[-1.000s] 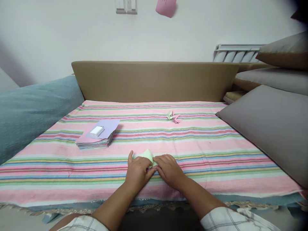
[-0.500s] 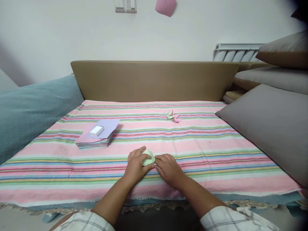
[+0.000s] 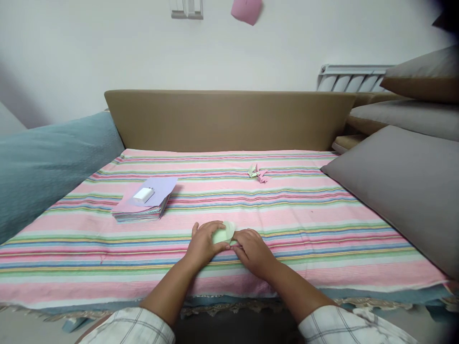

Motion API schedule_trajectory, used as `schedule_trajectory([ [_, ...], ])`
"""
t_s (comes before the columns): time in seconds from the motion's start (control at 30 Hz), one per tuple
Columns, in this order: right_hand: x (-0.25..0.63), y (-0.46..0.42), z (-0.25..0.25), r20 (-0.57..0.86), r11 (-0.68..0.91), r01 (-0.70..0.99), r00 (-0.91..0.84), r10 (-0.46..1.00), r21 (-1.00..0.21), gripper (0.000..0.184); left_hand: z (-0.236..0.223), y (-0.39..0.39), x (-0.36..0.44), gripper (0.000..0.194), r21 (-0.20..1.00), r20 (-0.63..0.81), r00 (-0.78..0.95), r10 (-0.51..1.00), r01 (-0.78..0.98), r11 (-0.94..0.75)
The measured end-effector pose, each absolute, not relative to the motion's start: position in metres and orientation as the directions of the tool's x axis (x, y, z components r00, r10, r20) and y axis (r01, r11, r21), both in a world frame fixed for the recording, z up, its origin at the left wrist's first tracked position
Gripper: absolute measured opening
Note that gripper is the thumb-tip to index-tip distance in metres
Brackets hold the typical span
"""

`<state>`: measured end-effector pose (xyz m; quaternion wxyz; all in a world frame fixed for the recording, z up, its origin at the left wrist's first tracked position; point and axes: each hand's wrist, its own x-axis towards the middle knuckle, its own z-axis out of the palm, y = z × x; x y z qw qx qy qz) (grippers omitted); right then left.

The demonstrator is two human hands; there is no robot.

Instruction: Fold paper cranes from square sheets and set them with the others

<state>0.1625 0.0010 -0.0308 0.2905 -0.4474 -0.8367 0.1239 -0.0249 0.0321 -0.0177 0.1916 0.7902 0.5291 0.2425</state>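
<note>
A pale green sheet of paper (image 3: 223, 234), partly folded, lies between my hands near the front of the striped cloth. My left hand (image 3: 206, 241) curls over its left side, with the thumb along the lower edge and the fingers across the top. Closed on the paper's right corner is my right hand (image 3: 253, 251), its thumb and fingers pinching there. The fingers cover part of the folds, so the exact shape is hidden.
A stack of coloured paper (image 3: 139, 212) sits at left with a white charger plug (image 3: 144, 195) on top. Two small folded paper figures (image 3: 258, 174), green and pink, lie farther back. Grey cushions (image 3: 401, 191) line the right, a blue cushion (image 3: 57, 162) the left. Striped cloth (image 3: 304, 220) covers the surface.
The upper flap of the green paper has lifted and spread to the right. My left fingers have shifted on top of it; my right hand has moved slightly right.
</note>
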Motion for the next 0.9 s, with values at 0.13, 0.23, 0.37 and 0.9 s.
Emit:
schedule_trajectory([
  [0.13,0.163,0.004,-0.032,0.355,0.499,0.666,-0.353,0.865,-0.554,0.014,-0.019,0.032,-0.022,0.048,0.579,0.203,0.323,0.924,0.722,-0.379],
  [0.23,0.164,0.005,-0.032,0.327,0.444,0.635,-0.302,0.896,-0.632,0.015,-0.019,0.033,-0.02,0.048,0.584,0.202,0.32,0.926,0.72,-0.376],
  [0.37,0.167,0.006,-0.031,0.238,0.324,0.494,-0.23,0.944,-0.807,0.04,-0.019,0.033,-0.019,0.045,0.579,0.196,0.316,0.928,0.727,-0.37],
  [0.9,0.173,0.014,-0.031,0.141,0.191,0.42,-0.146,0.979,-0.887,0.035,-0.014,0.027,-0.019,0.04,0.507,0.249,0.383,0.89,0.731,-0.456],
])
